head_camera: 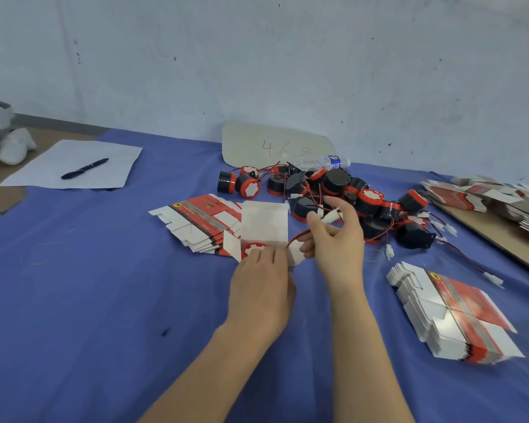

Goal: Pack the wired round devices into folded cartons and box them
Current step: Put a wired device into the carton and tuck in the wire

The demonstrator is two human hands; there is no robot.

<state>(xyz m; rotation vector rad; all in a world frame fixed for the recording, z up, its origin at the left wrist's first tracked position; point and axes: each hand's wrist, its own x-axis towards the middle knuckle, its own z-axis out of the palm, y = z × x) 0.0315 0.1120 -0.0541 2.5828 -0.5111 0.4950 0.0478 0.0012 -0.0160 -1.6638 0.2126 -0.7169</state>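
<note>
Left hand (258, 282) grips the open carton (264, 224) from the near side, fingers curled over its front edge and touching the device (252, 248) inside, red-and-white face up. Right hand (338, 239), at 3 o'clock of the carton, pinches a white plug (330, 217) between thumb and forefinger. The red wire (295, 236) arcs from the device over the carton's right flap into that hand. Carton lid flap stands upright, side flaps splayed out. Everything sits on a blue-covered desk (104, 270). At 10 o'clock of the carton, touching it: a fanned stack of flat cartons (196, 221). At 1 o'clock of the hands, just behind the right one: a loose pile (348, 193) of black-and-red devices, wires tangled. At 4 o'clock, well apart: a second stack (458, 315) of flats. At 2 o'clock, far edge: a third heap (501, 199) of flats on a brown board (483, 227). At 12 o'clock behind the pile: a bottle (327, 161) lying on its side and a card (275, 141) marked 46 against the wall. Far 10 o'clock: paper (110, 175) with a pen (84, 168) on it.
</note>
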